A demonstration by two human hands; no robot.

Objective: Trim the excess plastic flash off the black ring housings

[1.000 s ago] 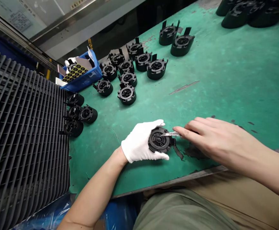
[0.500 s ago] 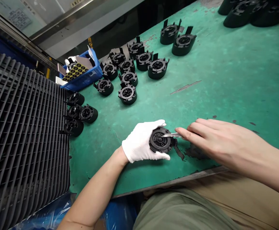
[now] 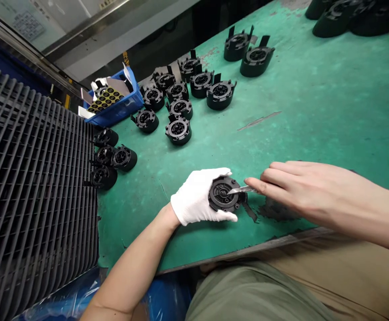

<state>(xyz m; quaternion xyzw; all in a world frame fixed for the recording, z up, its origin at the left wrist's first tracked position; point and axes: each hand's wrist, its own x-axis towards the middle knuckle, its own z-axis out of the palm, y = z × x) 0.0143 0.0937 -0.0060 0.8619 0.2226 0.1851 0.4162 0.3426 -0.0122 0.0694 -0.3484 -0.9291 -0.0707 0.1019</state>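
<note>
The blue bin [image 3: 116, 117] holds a sheet of round labels [image 3: 105, 101], yellow and black, among white and brownish pieces. Black housings [image 3: 178, 130] stand clustered on the green tabletop [image 3: 297, 129]; a ribbed rack [image 3: 37, 178] borders it on the left. Near the front edge, the gloved left hand [image 3: 199, 196] curls its fingers around a round black part [image 3: 223, 194] — the bare right hand [image 3: 297, 187] pinches a slim metal tool [image 3: 241, 190], tip at the part's face. The right hand hides the tool's far end; dim pieces [image 3: 336, 20] at upper right are cut off.
</note>
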